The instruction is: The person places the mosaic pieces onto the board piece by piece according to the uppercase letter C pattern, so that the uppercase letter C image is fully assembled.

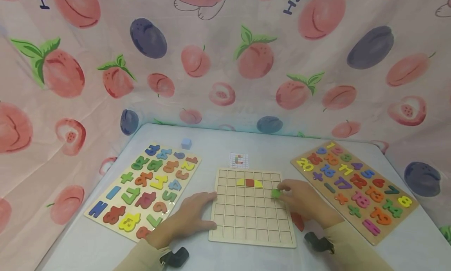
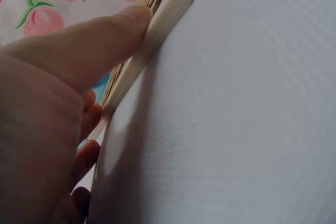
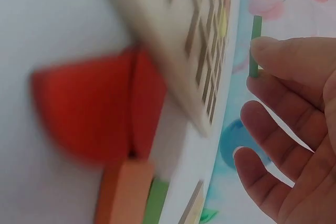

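Observation:
A wooden grid board [image 1: 246,224] lies in the middle of the table. Two yellow quarter-round tiles [image 1: 258,183] flank a red square tile [image 1: 249,183] in an upper row. My right hand [image 1: 301,200] pinches a small green tile [image 1: 276,193] between thumb and index finger, over the board's right side. In the right wrist view the green tile [image 3: 255,45] is edge-on, the other fingers loosely bent. My left hand [image 1: 186,219] rests along the board's left edge, its thumb [image 2: 110,40] and fingertips touching the rim, fingers extended.
Red quarter-round pieces [image 3: 84,111], an orange piece [image 3: 126,190] and a green piece [image 3: 156,200] lie right of the board. A pattern card [image 1: 239,160] sits behind it. Number boards stand left [image 1: 105,201] and right [image 1: 356,231]. A blue cube [image 1: 186,143] is at the back.

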Tool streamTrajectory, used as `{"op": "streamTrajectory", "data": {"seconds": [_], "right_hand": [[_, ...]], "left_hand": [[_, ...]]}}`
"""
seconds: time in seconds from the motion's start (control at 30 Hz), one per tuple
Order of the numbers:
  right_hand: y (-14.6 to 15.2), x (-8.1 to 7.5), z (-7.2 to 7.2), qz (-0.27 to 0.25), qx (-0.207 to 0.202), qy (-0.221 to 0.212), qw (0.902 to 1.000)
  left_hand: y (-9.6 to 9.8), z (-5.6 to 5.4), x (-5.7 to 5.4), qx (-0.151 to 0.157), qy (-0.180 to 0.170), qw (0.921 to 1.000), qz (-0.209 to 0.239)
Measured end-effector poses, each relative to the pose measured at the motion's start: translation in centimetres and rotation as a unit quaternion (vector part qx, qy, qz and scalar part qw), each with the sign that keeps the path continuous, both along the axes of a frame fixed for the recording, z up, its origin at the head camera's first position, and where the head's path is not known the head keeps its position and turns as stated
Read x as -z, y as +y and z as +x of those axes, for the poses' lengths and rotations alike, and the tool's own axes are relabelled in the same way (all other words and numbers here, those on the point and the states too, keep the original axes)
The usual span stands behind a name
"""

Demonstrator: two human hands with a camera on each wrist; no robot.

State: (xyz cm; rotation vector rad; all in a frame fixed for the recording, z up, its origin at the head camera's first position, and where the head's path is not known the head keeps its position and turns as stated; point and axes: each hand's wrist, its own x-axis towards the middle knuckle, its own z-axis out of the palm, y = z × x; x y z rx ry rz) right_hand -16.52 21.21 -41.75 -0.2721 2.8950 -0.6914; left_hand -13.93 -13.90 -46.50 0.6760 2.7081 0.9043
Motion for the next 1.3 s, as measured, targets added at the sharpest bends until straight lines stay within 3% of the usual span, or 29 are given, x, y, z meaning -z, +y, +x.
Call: {"op": "streamTrajectory", "data": {"seconds": [0.2,0.53,1.0,1.3], "right_hand": [[-1.8,-0.2,-0.6,-0.025,-0.026,0.019,0.9992],[-3.9,-0.2,-1.6,-0.013,-0.051,0.032,0.9981],[-6.2,-0.1,-2.7,0.016,-0.067,0.021,0.9974],[-7.6,0.5,-3.0,-0.007,-0.077,0.021,0.9968]], "left_hand": [[0.0,0.0,0.0,0.000,-0.001,1.0000,0.000],[-0.1,0.0,0.0,-0.002,-0.005,1.0000,0.000],[-0.2,-0.1,0.4,0.002,-0.002,1.0000,0.005],[-0.2,-0.1,0.3,0.002,0.000,1.0000,0.004]]}}
